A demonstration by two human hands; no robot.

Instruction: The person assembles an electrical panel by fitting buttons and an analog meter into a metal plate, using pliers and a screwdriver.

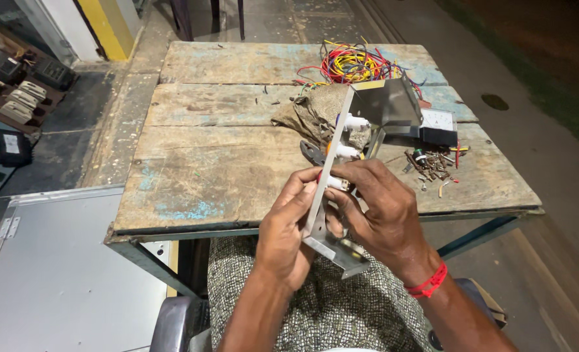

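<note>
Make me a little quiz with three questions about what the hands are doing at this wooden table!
1. True or false: both hands hold the metal panel.
2. What lies at the far edge of the table? A) tangle of coloured wires B) hammer C) cup
3. What is on the right hand's wrist?

Key:
1. True; the left hand grips its other side.
2. A, the wires.
3. A red thread band.

A small square panel meter with a white dial face above a black lower band (438,126) lies at the right side of the wooden table (224,169), while a black rectangular box bearing a pale label (8,146) sits on the floor at far left.
</note>
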